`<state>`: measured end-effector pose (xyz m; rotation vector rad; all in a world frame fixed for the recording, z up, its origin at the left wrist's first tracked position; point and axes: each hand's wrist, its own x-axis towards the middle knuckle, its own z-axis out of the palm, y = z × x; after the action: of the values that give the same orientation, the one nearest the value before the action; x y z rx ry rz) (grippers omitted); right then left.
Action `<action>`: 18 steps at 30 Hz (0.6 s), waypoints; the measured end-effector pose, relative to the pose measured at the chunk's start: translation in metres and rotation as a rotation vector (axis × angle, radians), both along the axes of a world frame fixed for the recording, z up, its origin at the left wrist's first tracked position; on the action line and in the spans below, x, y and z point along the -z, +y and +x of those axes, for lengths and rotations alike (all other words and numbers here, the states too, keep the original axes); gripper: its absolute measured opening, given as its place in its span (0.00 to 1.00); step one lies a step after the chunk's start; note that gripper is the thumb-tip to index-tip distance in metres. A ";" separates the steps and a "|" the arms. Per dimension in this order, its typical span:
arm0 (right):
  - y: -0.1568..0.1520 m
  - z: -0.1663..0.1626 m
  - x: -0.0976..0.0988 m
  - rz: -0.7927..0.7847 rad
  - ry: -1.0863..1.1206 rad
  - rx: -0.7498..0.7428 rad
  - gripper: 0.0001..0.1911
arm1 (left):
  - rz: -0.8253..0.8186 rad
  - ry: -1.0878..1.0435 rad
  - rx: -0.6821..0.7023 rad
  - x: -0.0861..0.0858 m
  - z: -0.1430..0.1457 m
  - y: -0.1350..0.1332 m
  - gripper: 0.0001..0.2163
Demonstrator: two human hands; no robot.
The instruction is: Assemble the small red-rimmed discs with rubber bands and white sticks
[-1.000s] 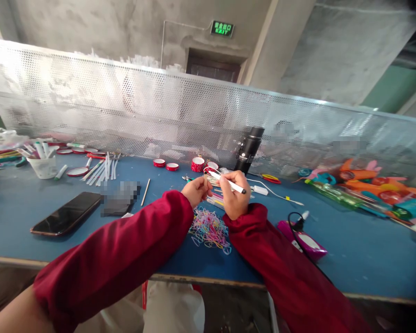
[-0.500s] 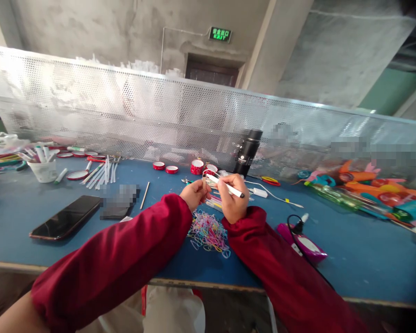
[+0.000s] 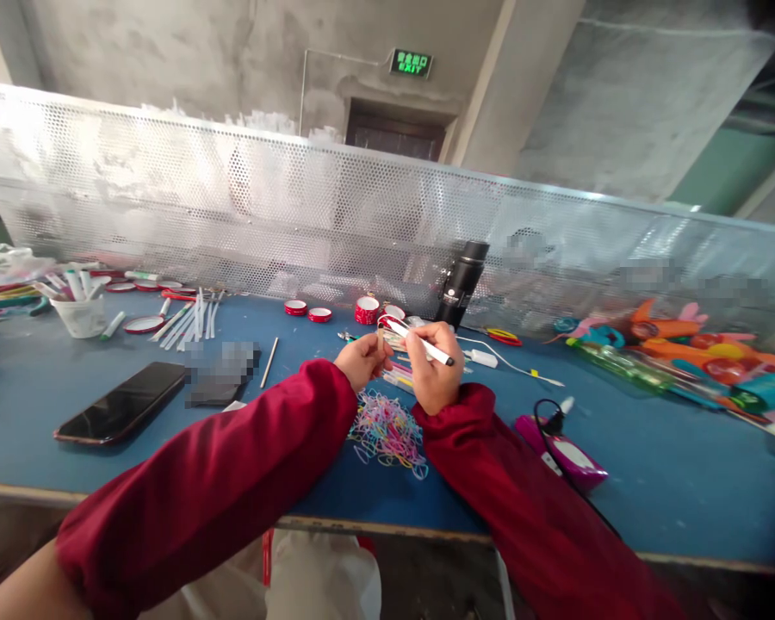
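My right hand (image 3: 437, 366) is closed around a white marker pen (image 3: 436, 351), its black end pointing to the lower right. Pinched upright in my left hand (image 3: 360, 360) is a short tan stick (image 3: 381, 337); my fingers cover its lower part. The pen's upper left end lies close to the stick, but I cannot tell whether they touch. Just below both hands, a loose pile of colourful rubber bands (image 3: 389, 433) spreads over the blue table (image 3: 659, 482). Several pale sticks (image 3: 399, 377) lie partly hidden behind my hands.
Left lie a phone (image 3: 122, 405), a thin stick (image 3: 269, 362), glue sticks (image 3: 190, 323) and a cup of pens (image 3: 79, 314). Behind stand red tape rolls (image 3: 367, 310) and a black bottle (image 3: 463, 284). Right are a purple device (image 3: 565, 456) with cable and colourful balloons (image 3: 703, 340). A perforated panel (image 3: 264, 207) closes the back.
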<state>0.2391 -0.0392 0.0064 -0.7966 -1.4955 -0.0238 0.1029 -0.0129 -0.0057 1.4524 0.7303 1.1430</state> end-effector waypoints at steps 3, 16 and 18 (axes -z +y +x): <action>-0.001 0.000 0.000 0.008 -0.010 -0.016 0.05 | -0.012 0.006 0.000 -0.002 0.000 -0.001 0.02; 0.000 0.000 0.000 -0.005 0.011 -0.026 0.06 | -0.026 0.081 -0.046 -0.009 0.000 -0.006 0.10; 0.000 0.000 0.000 -0.003 -0.003 -0.031 0.06 | -0.015 0.085 -0.048 -0.008 0.001 -0.006 0.10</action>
<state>0.2390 -0.0397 0.0061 -0.7761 -1.5113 0.0009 0.1036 -0.0193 0.0025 1.4856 0.8349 1.1148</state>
